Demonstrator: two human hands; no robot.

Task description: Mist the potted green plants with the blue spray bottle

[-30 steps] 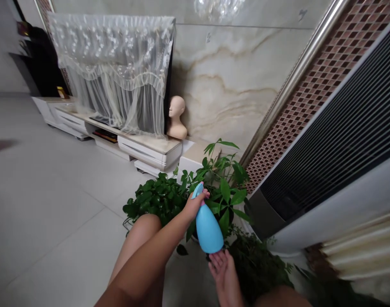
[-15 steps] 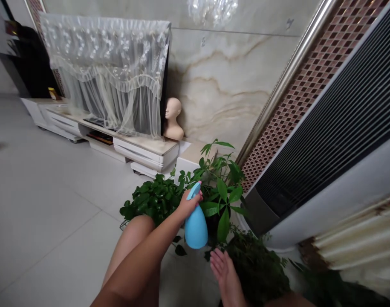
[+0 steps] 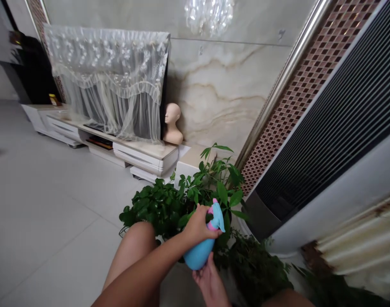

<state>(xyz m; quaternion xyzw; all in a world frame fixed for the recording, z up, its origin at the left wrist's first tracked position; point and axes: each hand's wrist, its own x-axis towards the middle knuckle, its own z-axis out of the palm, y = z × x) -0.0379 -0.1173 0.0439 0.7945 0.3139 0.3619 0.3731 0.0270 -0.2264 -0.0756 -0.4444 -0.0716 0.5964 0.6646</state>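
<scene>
Home living room: lace-draped TV (image 3: 111, 81), low cabinet (image 3: 143, 153), potted plants (image 3: 169, 204).

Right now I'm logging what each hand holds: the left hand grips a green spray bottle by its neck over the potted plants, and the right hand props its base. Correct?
Not quite: the spray bottle is light blue, not green, as the head view shows. The left hand does grip its neck over the potted plants, and the right hand props its base.

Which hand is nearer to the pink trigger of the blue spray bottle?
Left. The left hand grips the neck by the pink trigger; the right hand is under the blue spray bottle base.
</scene>
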